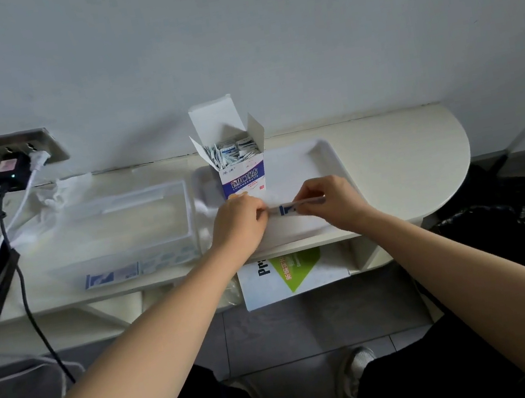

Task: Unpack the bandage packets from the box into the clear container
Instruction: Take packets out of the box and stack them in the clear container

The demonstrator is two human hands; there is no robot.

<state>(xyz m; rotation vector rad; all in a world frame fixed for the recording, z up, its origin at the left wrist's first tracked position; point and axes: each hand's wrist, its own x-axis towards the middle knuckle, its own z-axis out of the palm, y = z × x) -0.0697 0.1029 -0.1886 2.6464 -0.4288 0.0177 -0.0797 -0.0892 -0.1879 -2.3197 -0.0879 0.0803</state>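
We log one packet (287,209) pinched at its ends by left hand (240,218) and right hand (327,201), level over the tray (319,151); box (244,179) stands open on the tray just behind (flaps up, crammed full); container (118,219) sits left, loose packets (134,271) showing through its near wall.

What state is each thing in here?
box, upright on the tray, flaps open, full of packets.
bandage packet, held over the tray by both ends.
left grip, pinching the packet.
right grip, pinching the packet.
clear container, open-topped.
charger, plugged in, light on.
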